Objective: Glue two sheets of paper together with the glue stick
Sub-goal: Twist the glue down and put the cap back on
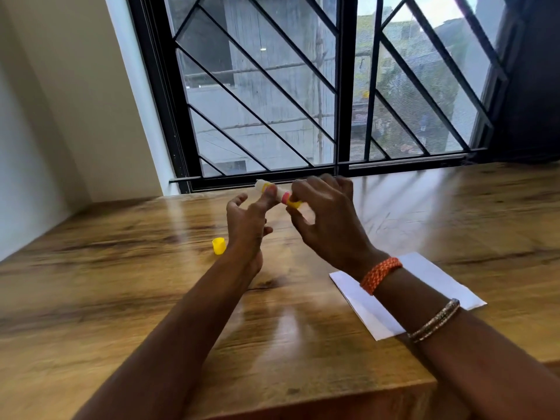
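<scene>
No legible text — anywhere.

Small plastic glue stick [280, 194]: white barrel with pink and yellow bands, yellow twist base.
Loose plastic cap [219, 245]: plain bright yellow.
Flat paper sheets [436, 283]: plain white, no print visible.
Glossy wooden desk [121, 283]: warm honey brown with darker brown grain streaks.
Braided wrist band [381, 274]: orange with lighter flecks.
Thin metal bangles [435, 321]: silvery with a gold tint.
Metal window grille [257, 86]: black, diagonal bar pattern.
Painted side wall [60, 101]: cream.
</scene>
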